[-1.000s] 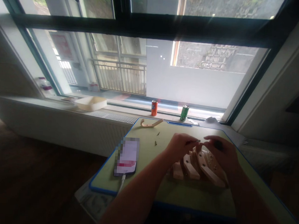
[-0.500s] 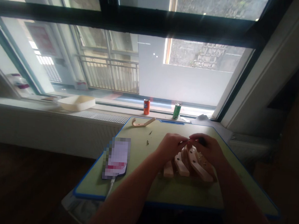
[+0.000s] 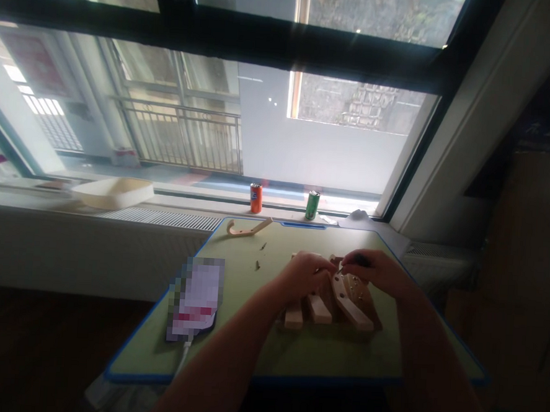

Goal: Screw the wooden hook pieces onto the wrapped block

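Note:
A wooden rack with several hook pieces (image 3: 329,302) lies on the green table (image 3: 340,359). My left hand (image 3: 304,275) rests on the rack's top, fingers curled round one of its wooden pieces. My right hand (image 3: 373,269) is closed on a small dark-handled tool (image 3: 358,259), its tip pointing at the rack between my two hands. A loose wooden hook (image 3: 248,227) lies at the table's far edge. Two small screws (image 3: 259,256) lie on the table between that hook and the rack.
A phone (image 3: 195,297) with a white cable lies at the table's left. An orange can (image 3: 255,198) and a green can (image 3: 312,205) stand on the window sill. A white tray (image 3: 112,192) sits further left on the sill. A wall rises at the right.
The camera has swung to the right and down. My hands have come closer together over the rack; the left hand has lowered from a pinch onto the wooden pieces.

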A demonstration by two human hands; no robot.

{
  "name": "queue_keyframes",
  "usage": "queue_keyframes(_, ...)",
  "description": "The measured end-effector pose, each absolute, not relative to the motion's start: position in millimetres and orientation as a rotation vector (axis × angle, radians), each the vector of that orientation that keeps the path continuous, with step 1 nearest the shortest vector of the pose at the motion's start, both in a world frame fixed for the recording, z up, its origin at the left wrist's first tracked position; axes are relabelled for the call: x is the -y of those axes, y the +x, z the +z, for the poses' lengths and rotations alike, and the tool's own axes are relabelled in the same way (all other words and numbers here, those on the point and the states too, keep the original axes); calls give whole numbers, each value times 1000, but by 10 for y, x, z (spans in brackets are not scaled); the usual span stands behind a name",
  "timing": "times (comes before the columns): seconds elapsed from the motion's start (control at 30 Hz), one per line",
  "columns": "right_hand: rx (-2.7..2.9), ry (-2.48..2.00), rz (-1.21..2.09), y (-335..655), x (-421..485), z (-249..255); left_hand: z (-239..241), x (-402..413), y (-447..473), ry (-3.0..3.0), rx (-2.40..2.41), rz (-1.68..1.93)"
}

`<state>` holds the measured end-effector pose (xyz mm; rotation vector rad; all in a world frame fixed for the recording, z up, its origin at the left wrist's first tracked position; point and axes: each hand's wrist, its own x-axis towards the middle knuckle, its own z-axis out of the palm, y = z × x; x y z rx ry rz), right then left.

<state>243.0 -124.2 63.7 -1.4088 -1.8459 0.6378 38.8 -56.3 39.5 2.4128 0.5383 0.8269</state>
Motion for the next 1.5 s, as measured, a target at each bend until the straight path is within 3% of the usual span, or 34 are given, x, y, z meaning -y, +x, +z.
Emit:
queue_keyframes(0.77, 2051, -1546, 500, 2467, 1184, 581, 418, 584, 380, 2493, -617, 509)
queue_keyframes(1.5, 1963, -1473, 720, 2438, 1114, 537, 439, 588, 391, 2525, -558, 432)
